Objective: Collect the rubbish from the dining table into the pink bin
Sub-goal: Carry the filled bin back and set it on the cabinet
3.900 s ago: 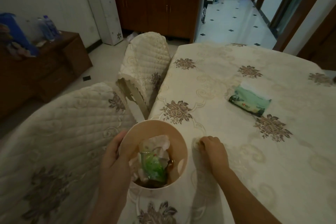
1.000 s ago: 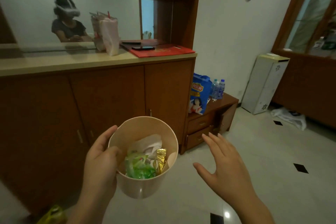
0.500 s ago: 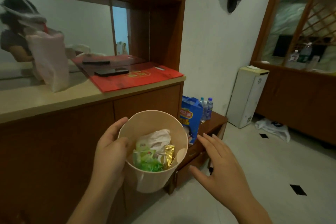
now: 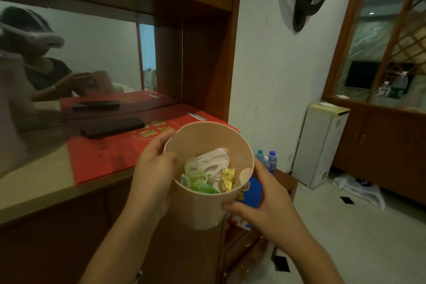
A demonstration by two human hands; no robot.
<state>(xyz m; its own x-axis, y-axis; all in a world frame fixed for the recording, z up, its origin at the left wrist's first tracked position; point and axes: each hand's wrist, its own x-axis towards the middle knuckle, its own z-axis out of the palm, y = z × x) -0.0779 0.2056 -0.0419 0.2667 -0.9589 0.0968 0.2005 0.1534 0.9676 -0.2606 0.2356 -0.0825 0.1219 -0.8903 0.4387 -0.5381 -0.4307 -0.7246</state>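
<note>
A pale beige countertop [image 4: 34,182] runs along a dark wooden cabinet, backed by a mirror. On it lies a flat red printed sheet [image 4: 110,154] (gold marks on its far part), and a slim black rectangular device [image 4: 113,127] rests on that sheet.

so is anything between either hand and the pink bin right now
Nothing visible does. The left hand wraps the pink bin with its thumb over the rim, and the right hand presses directly on the opposite wall. The tissue and wrappers already sit inside.
</note>
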